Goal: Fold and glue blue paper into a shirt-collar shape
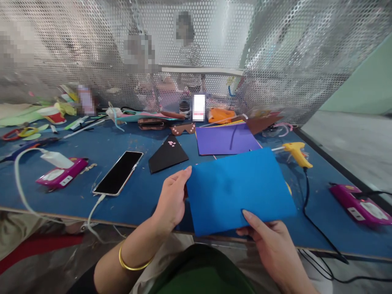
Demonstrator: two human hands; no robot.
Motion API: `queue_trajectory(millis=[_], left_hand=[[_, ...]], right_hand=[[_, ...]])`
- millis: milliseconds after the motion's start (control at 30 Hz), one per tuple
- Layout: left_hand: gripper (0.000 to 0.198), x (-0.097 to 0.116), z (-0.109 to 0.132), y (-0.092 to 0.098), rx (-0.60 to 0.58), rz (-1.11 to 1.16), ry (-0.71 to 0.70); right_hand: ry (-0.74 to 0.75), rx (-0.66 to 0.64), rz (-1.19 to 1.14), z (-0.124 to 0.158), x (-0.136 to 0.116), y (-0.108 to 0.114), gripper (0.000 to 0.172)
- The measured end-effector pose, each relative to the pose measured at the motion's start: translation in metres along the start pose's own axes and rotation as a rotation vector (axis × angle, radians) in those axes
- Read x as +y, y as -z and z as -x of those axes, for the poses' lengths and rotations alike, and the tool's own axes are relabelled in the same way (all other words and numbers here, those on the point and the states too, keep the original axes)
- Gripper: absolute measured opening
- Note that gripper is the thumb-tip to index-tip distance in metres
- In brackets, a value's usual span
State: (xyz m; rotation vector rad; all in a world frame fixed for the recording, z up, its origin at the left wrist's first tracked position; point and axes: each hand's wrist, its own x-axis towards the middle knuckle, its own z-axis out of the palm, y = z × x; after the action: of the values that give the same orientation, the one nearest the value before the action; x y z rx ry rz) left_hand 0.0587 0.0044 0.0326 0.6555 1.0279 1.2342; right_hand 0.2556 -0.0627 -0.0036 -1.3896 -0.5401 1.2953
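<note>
A bright blue foam sheet is held flat just above the near edge of the blue table. My left hand grips its left edge, thumb on top and fingers underneath. My right hand pinches its lower right edge from below, thumb lying on the sheet. A purple sheet lies on the table just beyond it, and a black triangular cut-out lies to the left.
A smartphone on a white cable lies at left, near a magenta device. A yellow glue gun and another magenta device are at right. Craft scraps line the perforated metal screen, with people behind it.
</note>
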Motion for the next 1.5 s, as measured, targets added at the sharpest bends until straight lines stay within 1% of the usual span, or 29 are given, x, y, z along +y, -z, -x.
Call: queue_trajectory(millis=[233,433,633,900,967,1100,1233,1333,1400,1500], left_hand=[[0.028,0.002,-0.005,0.0,-0.011,-0.019,0.005],[0.031,0.001,-0.014,0.006,0.026,-0.035,-0.06],[0.033,0.003,-0.018,0.009,0.043,-0.044,-0.069],[0.035,0.009,-0.018,0.007,0.045,-0.068,-0.074],[0.036,0.009,-0.018,0.007,0.046,-0.083,-0.069],[0.034,0.007,-0.02,0.007,0.033,-0.12,-0.046],[0.03,0.009,-0.024,0.012,-0.005,-0.178,-0.011],[0.03,0.018,-0.025,0.017,-0.082,-0.272,0.023],[0.03,0.025,-0.025,0.02,-0.132,-0.345,0.032],[0.029,0.031,-0.025,0.023,-0.174,-0.437,0.023]], right_hand=[[-0.011,0.01,0.001,0.004,-0.001,-0.003,0.037],[-0.033,-0.029,-0.048,0.001,-0.004,0.003,0.037],[-0.023,0.005,0.029,0.001,-0.009,0.004,0.038],[-0.042,-0.064,0.031,0.0,-0.004,0.009,0.035],[-0.035,-0.058,0.042,0.0,-0.004,0.009,0.037],[0.001,-0.004,0.064,-0.001,-0.002,0.01,0.039],[0.039,0.026,0.076,0.0,-0.002,0.015,0.039],[0.037,0.038,0.077,0.002,-0.007,0.021,0.04],[0.016,0.031,0.09,0.002,-0.011,0.026,0.041],[-0.013,-0.009,0.079,-0.001,-0.019,0.035,0.041]])
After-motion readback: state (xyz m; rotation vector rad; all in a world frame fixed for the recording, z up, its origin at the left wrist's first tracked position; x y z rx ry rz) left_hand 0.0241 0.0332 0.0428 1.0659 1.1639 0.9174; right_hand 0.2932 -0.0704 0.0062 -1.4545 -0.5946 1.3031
